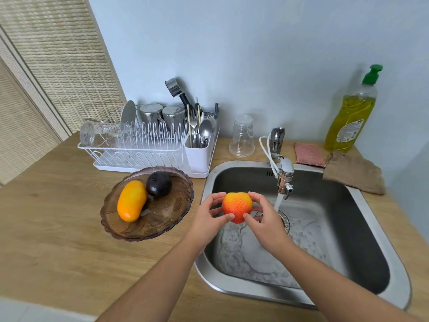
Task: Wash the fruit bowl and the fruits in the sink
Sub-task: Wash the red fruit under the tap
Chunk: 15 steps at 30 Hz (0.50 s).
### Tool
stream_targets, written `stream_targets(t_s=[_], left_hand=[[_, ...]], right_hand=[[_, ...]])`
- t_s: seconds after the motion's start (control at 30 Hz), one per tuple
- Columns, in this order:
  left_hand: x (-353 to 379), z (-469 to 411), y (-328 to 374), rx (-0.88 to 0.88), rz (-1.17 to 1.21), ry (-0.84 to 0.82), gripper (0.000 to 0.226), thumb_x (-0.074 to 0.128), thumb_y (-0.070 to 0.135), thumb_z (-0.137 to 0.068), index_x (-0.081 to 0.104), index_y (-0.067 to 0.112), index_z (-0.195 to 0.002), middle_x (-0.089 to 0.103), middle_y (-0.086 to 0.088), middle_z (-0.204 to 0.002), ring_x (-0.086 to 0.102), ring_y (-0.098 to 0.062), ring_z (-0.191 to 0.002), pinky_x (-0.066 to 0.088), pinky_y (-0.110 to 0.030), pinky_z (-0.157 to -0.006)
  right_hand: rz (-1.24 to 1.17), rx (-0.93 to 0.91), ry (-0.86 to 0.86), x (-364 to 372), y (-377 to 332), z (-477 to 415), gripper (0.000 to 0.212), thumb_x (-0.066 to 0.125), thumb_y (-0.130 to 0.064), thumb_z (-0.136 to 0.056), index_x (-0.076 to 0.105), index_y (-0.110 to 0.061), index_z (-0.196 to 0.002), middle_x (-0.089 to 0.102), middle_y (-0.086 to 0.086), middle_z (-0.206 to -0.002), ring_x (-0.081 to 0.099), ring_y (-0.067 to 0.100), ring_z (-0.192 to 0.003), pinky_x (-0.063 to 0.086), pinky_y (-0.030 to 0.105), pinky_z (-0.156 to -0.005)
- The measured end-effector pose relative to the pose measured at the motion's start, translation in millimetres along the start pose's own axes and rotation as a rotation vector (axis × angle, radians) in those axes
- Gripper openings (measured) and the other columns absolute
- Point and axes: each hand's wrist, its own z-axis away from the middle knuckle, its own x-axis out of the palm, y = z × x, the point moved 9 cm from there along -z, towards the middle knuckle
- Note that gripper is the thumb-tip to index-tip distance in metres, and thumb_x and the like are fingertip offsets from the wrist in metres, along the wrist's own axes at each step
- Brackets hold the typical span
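An orange-red peach (237, 205) is held over the left part of the steel sink (376, 231). My left hand (210, 218) grips it from the left and my right hand (267, 219) from the right, fingertips on its skin. Water runs from the tap (284, 175) just right of the fruit and does not fall on it. On the counter to the left stands a brown glass fruit bowl (162, 219). It holds a yellow-orange mango (131, 201) and a dark purple round fruit (159, 184).
A white dish rack (148, 149) with glasses, steel cups and cutlery stands behind the bowl. A clear plastic cup (242, 135), a pink sponge (308, 154), a brown cloth (354, 171) and a green-capped dish soap bottle (351, 117) line the sink's far side.
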Motion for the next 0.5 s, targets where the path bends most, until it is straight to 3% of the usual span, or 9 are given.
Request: stream_targets(t_s=[0.27, 0.33, 0.4, 0.5], left_hand=[[0, 2, 7, 0.025, -0.059, 0.018, 0.045, 0.074, 0.014, -0.082, 0.053, 0.041, -0.111, 0.055, 0.005, -0.124, 0.059, -0.015, -0.112, 0.053, -0.025, -0.085], [1, 2, 12, 0.035, -0.119, 0.026, 0.044, 0.073, 0.020, -0.084, 0.051, 0.039, -0.117, 0.054, 0.005, -0.125, 0.059, -0.013, -0.109, 0.051, -0.021, -0.082], [0, 1, 20, 0.062, -0.177, 0.040, 0.048, 0.071, 0.026, -0.086, 0.049, 0.035, -0.127, 0.052, 0.003, -0.128, 0.058, -0.012, -0.108, 0.050, -0.023, -0.085], [-9, 1, 38, 0.117, -0.273, 0.073, 0.056, 0.070, 0.032, -0.086, 0.045, 0.031, -0.136, 0.046, 0.005, -0.130, 0.058, -0.011, -0.107, 0.051, -0.027, -0.091]], right_hand=[[0.000, 0.004, -0.009, -3, -5, 1, 0.047, 0.065, -0.013, -0.087, 0.048, -0.030, -0.127, 0.051, -0.005, -0.128, 0.054, 0.010, -0.110, 0.047, 0.017, -0.080], [-0.009, 0.003, -0.011, -5, -8, 0, 0.043, 0.063, -0.015, -0.088, 0.048, -0.031, -0.125, 0.052, -0.005, -0.125, 0.055, 0.011, -0.108, 0.048, 0.021, -0.083], [-0.031, 0.004, -0.008, -7, -13, -2, 0.039, 0.060, -0.019, -0.091, 0.047, -0.033, -0.124, 0.054, -0.005, -0.122, 0.056, 0.013, -0.107, 0.049, 0.027, -0.086], [-0.074, -0.006, 0.005, -6, -25, -7, 0.036, 0.057, -0.021, -0.093, 0.047, -0.031, -0.126, 0.056, -0.005, -0.119, 0.057, 0.011, -0.102, 0.046, 0.020, -0.078]])
